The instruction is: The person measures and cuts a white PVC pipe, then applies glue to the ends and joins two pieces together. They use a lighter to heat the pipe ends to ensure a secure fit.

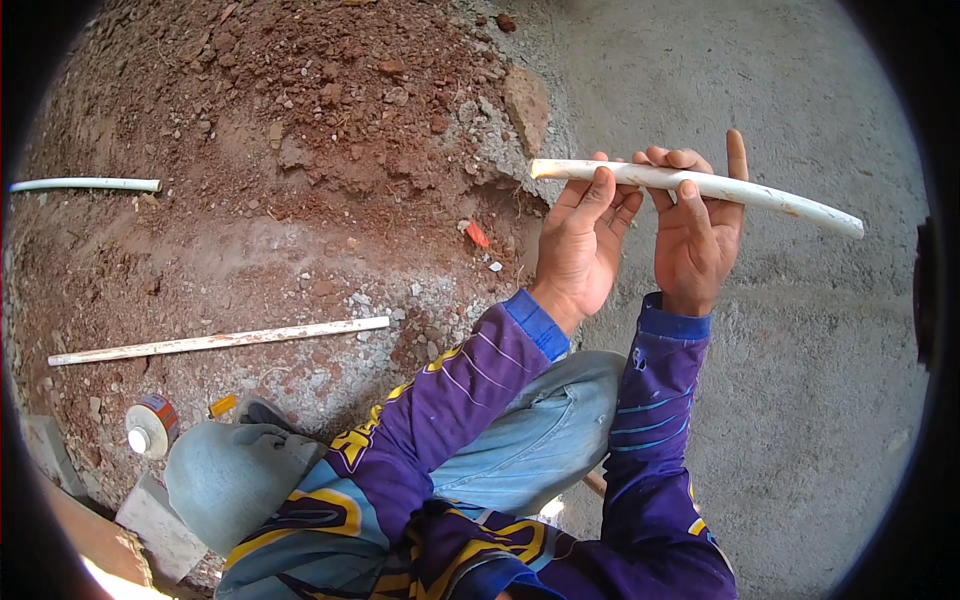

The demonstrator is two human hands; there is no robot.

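A white plastic pipe (pixel 770 196), smudged with brown dirt, is held up across both my hands at the upper right. Its left end looks yellowish inside, and its right end slopes down. My left hand (pixel 582 240) pinches the pipe near the left end, thumb in front and fingers behind. Close beside it, my right hand (pixel 697 225) grips the middle of the pipe between thumb and fingers, with one finger sticking up. Beneath the pipe is the grey concrete floor (pixel 810 370).
Reddish loose soil (pixel 260 150) with stones covers the left side. A second dirty white pipe (pixel 220 341) lies there, with another pipe (pixel 90 184) at the far left. A small can (pixel 151 428), an orange-yellow piece (pixel 222 406) and grey blocks (pixel 160 525) are by my knee.
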